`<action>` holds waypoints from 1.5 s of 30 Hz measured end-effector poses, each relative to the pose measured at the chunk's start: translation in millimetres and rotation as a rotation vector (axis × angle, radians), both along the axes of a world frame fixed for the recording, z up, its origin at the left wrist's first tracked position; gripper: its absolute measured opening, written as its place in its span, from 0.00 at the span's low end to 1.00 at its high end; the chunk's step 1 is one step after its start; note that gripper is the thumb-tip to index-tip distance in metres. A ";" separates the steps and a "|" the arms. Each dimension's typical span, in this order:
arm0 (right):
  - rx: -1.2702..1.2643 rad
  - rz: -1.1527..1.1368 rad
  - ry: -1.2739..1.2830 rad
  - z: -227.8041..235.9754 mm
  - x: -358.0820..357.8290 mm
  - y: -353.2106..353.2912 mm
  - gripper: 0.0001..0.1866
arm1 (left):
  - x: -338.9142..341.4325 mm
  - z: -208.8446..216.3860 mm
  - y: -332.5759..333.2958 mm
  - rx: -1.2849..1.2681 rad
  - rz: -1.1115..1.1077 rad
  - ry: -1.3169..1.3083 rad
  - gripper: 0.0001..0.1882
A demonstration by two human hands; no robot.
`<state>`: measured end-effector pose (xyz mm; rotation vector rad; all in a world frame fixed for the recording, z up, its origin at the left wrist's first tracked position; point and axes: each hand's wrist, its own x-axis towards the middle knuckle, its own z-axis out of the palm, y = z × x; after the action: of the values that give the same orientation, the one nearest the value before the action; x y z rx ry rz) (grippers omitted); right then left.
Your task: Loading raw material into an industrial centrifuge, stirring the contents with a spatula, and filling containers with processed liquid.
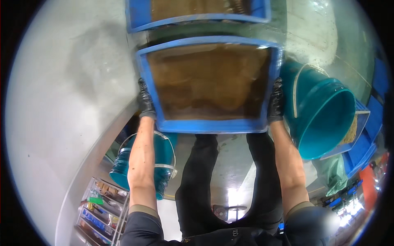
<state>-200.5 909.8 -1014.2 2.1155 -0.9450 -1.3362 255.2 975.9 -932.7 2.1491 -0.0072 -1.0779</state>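
I get a bright, rim-warped fisheye view: blue tub (211, 126) blurred, white glare between black trouser legs (195, 180).

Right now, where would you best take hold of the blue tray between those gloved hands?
Grip the blue tray by its two shorter side walls, coming from left and right, as the left hand and right hand do. It is wide, with brown contents spread across it, so opposite grips should keep it steadier.
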 end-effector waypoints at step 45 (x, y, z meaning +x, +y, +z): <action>0.686 2.065 3.511 304.5 -152.6 187.0 0.11 | -153.1 343.0 91.3 -0.353 -0.119 0.434 0.26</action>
<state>-353.1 1096.8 -709.7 2.0457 -2.8065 1.1046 102.1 1067.3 -589.7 1.5889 -0.1165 -1.4729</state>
